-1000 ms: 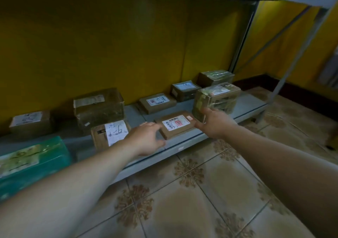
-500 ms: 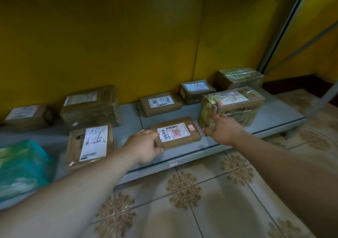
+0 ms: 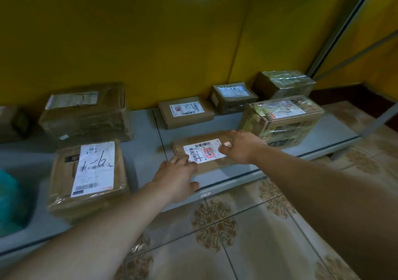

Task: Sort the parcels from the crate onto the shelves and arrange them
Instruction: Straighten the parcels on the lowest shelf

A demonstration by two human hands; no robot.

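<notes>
Brown parcel (image 3: 203, 150) lies between left hand (image 3: 174, 177) and right hand (image 3: 242, 148).

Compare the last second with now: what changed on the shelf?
The right hand left the tape-wrapped cardboard box and moved left onto the right end of the flat brown cardboard parcel with the red-stamped label. The left hand stayed at that parcel's near left corner. Nothing else on the grey metal shelf shifted.
</notes>
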